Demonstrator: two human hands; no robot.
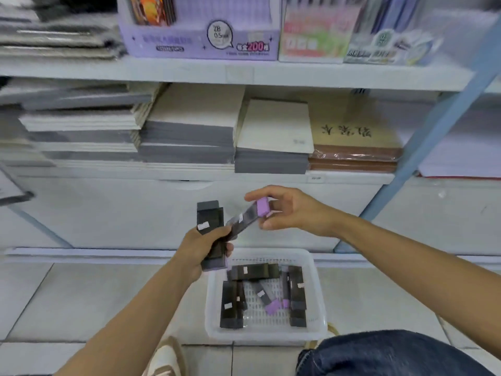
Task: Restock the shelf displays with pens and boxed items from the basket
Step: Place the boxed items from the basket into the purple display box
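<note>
My left hand [202, 246] grips a stack of dark slim boxes [210, 215] held upright in front of the shelf base. My right hand [287, 210] pinches the purple end of another dark slim box [245, 217], which slants down to the left until its lower end meets the stack at my left fingers. Below, a white plastic basket [318, 302] sits on the tiled floor and holds several more dark boxes [230, 305] and a few purple-capped pieces [272, 306]. On the shelf above stands a purple display carton [200, 42], partly filled.
Stacks of grey and cream notebooks [189, 137] fill the middle shelf, with brown-covered books [355, 142] to the right. A blue slanted upright [433, 128] runs along the right side. More display cartons [311, 36] stand on the upper shelf. My knee [393, 354] and shoe [165, 356] are beside the basket.
</note>
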